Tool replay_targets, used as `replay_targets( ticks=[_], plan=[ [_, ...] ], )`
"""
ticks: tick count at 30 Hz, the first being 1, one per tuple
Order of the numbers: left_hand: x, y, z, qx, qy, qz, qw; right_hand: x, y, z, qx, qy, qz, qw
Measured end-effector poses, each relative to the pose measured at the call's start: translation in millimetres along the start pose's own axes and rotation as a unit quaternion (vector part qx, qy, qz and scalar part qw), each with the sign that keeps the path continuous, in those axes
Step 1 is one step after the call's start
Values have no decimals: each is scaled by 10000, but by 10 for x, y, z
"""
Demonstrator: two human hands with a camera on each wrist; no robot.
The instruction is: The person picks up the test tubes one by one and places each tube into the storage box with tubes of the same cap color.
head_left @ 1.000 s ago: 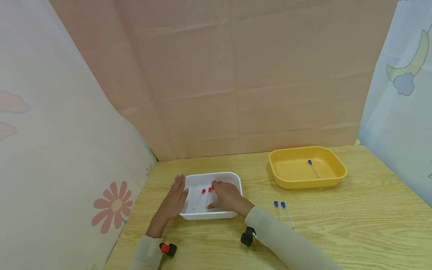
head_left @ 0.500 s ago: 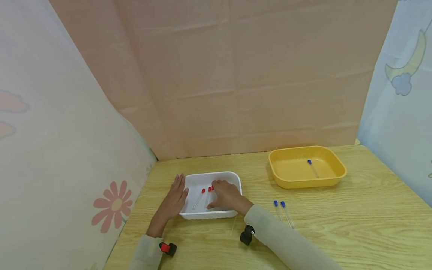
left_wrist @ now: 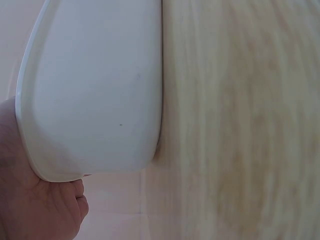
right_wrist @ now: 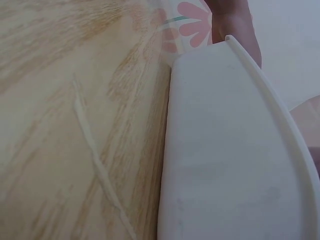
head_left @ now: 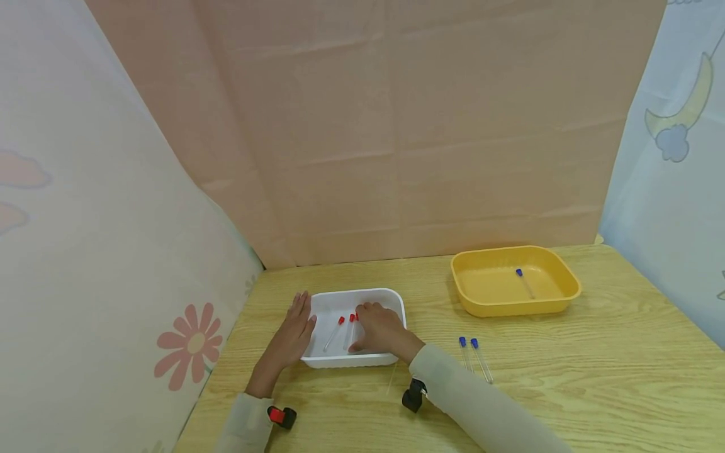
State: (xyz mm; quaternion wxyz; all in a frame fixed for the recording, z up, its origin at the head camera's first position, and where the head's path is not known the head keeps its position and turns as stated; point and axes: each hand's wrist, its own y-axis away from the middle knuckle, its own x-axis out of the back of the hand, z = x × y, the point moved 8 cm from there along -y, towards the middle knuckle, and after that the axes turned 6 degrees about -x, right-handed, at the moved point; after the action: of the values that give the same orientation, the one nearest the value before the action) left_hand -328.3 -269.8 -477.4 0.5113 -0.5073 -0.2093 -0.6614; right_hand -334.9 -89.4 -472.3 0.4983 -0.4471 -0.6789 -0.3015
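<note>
A white tray (head_left: 351, 362) stands on the table with red-capped test tubes lying inside, one (head_left: 334, 335) leaning left and another (head_left: 349, 331) beside it. My left hand (head_left: 291, 336) rests with straight fingers along the tray's left side; the left wrist view shows its palm (left_wrist: 45, 210) at the tray's corner. Inside the tray, my right hand (head_left: 381, 328) curves its fingers and thumb round a third tube, whose red cap (head_left: 357, 317) peeks out at the fingertips. Most of that tube is hidden. In the right wrist view the tray's outer wall (right_wrist: 225, 140) covers the right fingers.
A yellow tray (head_left: 515, 308) at the back right holds one blue-capped tube (head_left: 525, 284). Two more blue-capped tubes (head_left: 483, 362) lie on the table in front of it. A thin pale strip (head_left: 391, 380) lies just before the white tray. Hanging sheets surround the table's back and sides.
Hardly anything differs. The right thumb and fingertips have shifted very slightly inside the tray; the left hand and both trays keep their places.
</note>
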Motion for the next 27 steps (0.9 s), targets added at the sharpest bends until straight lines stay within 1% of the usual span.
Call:
replay_targets(
  ticks=[9, 16, 22, 27],
  plan=[
    [-1, 3, -4, -10, 53, -2, 10000, -20, -8, -5, 54, 224, 66, 9997],
    [5, -19, 14, -168, -110, 129, 9997, -10, 3, -14, 132, 399, 95, 9991],
    [6, -21, 17, -196, -162, 173, 9995, 4, 11, -16, 152, 373, 127, 9991],
    [-3, -19, 0, -129, -125, 148, 9997, -10, 1, -9, 139, 378, 111, 9991]
  ],
)
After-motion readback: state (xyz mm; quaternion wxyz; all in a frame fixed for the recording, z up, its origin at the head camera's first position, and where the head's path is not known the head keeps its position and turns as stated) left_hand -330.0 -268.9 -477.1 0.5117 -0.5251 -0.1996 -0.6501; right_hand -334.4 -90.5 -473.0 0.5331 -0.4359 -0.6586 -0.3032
